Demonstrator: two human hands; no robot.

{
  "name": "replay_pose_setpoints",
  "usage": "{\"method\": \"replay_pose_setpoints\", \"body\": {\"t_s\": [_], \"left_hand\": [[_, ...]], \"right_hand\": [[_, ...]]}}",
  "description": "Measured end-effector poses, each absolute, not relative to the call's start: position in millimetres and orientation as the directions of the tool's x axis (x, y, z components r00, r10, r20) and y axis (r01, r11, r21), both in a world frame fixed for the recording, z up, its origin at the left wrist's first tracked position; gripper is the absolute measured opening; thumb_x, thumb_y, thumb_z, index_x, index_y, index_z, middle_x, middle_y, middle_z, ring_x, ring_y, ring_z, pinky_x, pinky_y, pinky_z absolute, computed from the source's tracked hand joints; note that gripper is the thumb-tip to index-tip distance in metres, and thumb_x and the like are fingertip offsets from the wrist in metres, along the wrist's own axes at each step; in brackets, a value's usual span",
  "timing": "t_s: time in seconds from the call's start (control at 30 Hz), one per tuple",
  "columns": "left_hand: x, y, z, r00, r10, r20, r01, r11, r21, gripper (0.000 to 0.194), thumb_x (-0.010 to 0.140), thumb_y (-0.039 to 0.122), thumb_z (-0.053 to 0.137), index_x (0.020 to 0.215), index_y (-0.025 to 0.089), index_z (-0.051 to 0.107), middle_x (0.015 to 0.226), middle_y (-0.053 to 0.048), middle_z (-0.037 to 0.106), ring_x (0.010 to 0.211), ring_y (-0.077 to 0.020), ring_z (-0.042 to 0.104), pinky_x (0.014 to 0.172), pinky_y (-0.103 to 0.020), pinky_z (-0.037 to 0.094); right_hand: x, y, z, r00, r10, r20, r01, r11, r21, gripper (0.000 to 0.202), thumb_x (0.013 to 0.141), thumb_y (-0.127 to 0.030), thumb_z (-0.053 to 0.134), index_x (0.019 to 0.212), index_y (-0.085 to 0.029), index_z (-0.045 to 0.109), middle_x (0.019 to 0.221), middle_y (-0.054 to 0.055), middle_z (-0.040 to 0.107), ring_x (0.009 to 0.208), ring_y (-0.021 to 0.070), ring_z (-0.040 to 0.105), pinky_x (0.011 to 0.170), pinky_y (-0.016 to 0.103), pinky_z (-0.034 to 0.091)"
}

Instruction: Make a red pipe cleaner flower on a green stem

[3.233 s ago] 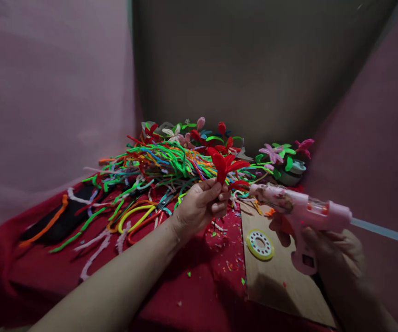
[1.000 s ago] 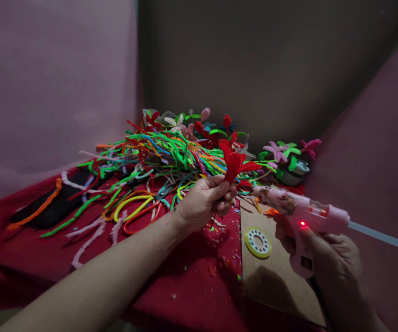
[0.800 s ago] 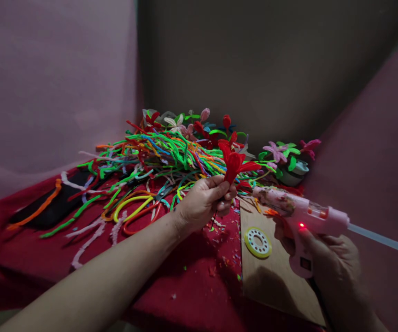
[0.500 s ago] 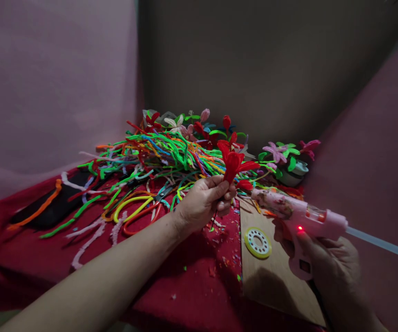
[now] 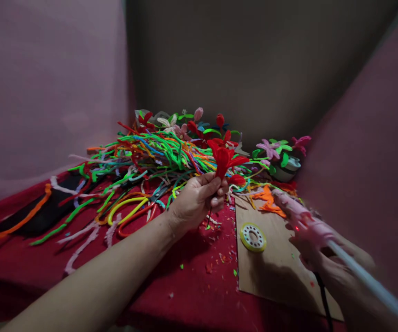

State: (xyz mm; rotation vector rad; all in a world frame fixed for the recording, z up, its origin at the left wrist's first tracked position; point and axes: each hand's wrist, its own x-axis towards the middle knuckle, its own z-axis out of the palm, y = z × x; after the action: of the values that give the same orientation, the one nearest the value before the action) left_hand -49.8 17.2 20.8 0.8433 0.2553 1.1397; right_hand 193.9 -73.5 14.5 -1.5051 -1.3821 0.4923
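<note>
Pinched by its base in my left hand (image 5: 199, 200) is a red pipe-cleaner flower (image 5: 224, 159), upright with its petals spread, and a thin dark stem shows below my fingers. My right hand (image 5: 326, 263) is wrapped round a pink hot glue gun (image 5: 302, 219). Its small red light glows, and a long translucent glue stick (image 5: 368, 279) sticks out of its back toward me. The nozzle points away toward the table's rear, apart from the flower. Part of my right hand's grip is hidden behind the gun.
A big heap of coloured pipe cleaners (image 5: 171, 150) covers the table's back, with finished flowers behind it. Scissors (image 5: 133, 210) with yellow and red handles lie left of my hand. A yellow-rimmed tape roll (image 5: 253, 237) rests on a wooden board (image 5: 278, 281). A potted flower (image 5: 285, 168) stands back right.
My right hand has swung the glue gun away from the flower and turned it so its nozzle points farther back. The view has shifted slightly; my left hand still holds the flower.
</note>
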Motion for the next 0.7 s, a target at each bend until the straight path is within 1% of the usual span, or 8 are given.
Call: {"method": "replay_pose_setpoints", "body": {"t_s": [0.1, 0.17, 0.23, 0.4, 0.53, 0.6, 0.63, 0.7], "left_hand": [[-48.7, 16.4, 22.1, 0.436, 0.873, 0.218, -0.692, 0.17, 0.702, 0.017, 0.074, 0.024, 0.065, 0.07, 0.011, 0.056, 0.061, 0.003, 0.046, 0.045, -0.0017, 0.034, 0.044, -0.016, 0.024], [-47.8, 15.8, 22.5, 0.443, 0.873, 0.205, -0.69, 0.185, 0.7, 0.018, 0.073, 0.024, 0.067, 0.068, 0.012, 0.055, 0.061, 0.002, 0.046, 0.045, -0.0018, 0.034, 0.043, -0.016, 0.024], [-47.0, 15.0, 22.7, 0.44, 0.876, 0.196, -0.697, 0.196, 0.69, 0.019, 0.071, 0.024, 0.068, 0.066, 0.013, 0.054, 0.062, 0.002, 0.047, 0.045, -0.002, 0.034, 0.043, -0.016, 0.025], [-46.3, 13.4, 22.1, 0.467, 0.859, 0.211, -0.688, 0.203, 0.697, 0.02, 0.072, 0.026, 0.068, 0.069, 0.012, 0.054, 0.063, 0.003, 0.045, 0.045, -0.0021, 0.035, 0.043, -0.016, 0.026], [-45.6, 12.0, 21.5, 0.462, 0.863, 0.203, -0.694, 0.209, 0.689, 0.021, 0.071, 0.027, 0.069, 0.069, 0.012, 0.054, 0.063, 0.003, 0.045, 0.045, -0.0017, 0.035, 0.043, -0.016, 0.026], [-45.1, 10.6, 21.6, 0.472, 0.858, 0.202, -0.701, 0.227, 0.676, 0.02, 0.072, 0.026, 0.069, 0.069, 0.012, 0.054, 0.062, 0.004, 0.045, 0.045, -0.0015, 0.035, 0.043, -0.016, 0.026], [-45.0, 9.5, 21.9, 0.484, 0.852, 0.202, -0.702, 0.239, 0.671, 0.02, 0.072, 0.026, 0.068, 0.07, 0.012, 0.054, 0.062, 0.004, 0.044, 0.044, -0.0015, 0.035, 0.043, -0.016, 0.025], [-44.6, 6.5, 23.2, 0.504, 0.838, 0.209, -0.701, 0.256, 0.666, 0.019, 0.073, 0.026, 0.067, 0.071, 0.012, 0.055, 0.061, 0.004, 0.043, 0.044, -0.0016, 0.035, 0.043, -0.016, 0.025]], "right_hand": [[224.8, -74.4, 0.8, 0.2, 0.874, 0.443, 0.816, 0.101, -0.569, 0.035, 0.064, -0.048, 0.066, 0.087, -0.021, 0.068, 0.083, 0.005, 0.067, 0.072, 0.0236, 0.062, 0.059, 0.03, 0.048], [243.9, -76.7, -12.6, 0.179, 0.882, 0.437, 0.911, 0.018, -0.411, 0.042, 0.07, -0.05, 0.058, 0.096, -0.018, 0.066, 0.086, 0.008, 0.066, 0.072, 0.0244, 0.062, 0.06, 0.033, 0.048], [258.2, -79.3, -25.6, 0.163, 0.87, 0.465, 0.953, -0.016, -0.303, 0.045, 0.071, -0.052, 0.053, 0.094, -0.015, 0.066, 0.084, 0.01, 0.066, 0.066, 0.0245, 0.062, 0.056, 0.034, 0.047], [277.7, -80.1, -40.3, 0.117, 0.862, 0.492, 0.985, -0.038, -0.168, 0.044, 0.078, -0.048, 0.048, 0.103, -0.016, 0.062, 0.094, 0.011, 0.063, 0.079, 0.026, 0.061, 0.064, 0.035, 0.048], [281.0, -74.3, -28.9, 0.124, 0.898, 0.422, 0.992, -0.109, -0.059, 0.046, 0.078, -0.047, 0.047, 0.103, -0.012, 0.063, 0.092, 0.015, 0.059, 0.079, 0.0292, 0.058, 0.066, 0.04, 0.047], [267.5, -71.2, -15.3, 0.104, 0.89, 0.444, 0.995, -0.091, -0.051, 0.042, 0.078, -0.045, 0.047, 0.101, -0.014, 0.065, 0.091, 0.015, 0.058, 0.08, 0.0302, 0.056, 0.068, 0.042, 0.046], [255.0, -69.8, -7.3, 0.101, 0.878, 0.468, 0.993, -0.061, -0.099, 0.039, 0.079, -0.043, 0.046, 0.099, -0.016, 0.066, 0.093, 0.015, 0.058, 0.082, 0.0302, 0.056, 0.067, 0.042, 0.045], [219.6, -66.9, 8.7, 0.102, 0.857, 0.505, 0.931, 0.096, -0.351, 0.031, 0.079, -0.038, 0.048, 0.091, -0.019, 0.069, 0.091, 0.012, 0.06, 0.081, 0.0264, 0.056, 0.069, 0.038, 0.045]]}}
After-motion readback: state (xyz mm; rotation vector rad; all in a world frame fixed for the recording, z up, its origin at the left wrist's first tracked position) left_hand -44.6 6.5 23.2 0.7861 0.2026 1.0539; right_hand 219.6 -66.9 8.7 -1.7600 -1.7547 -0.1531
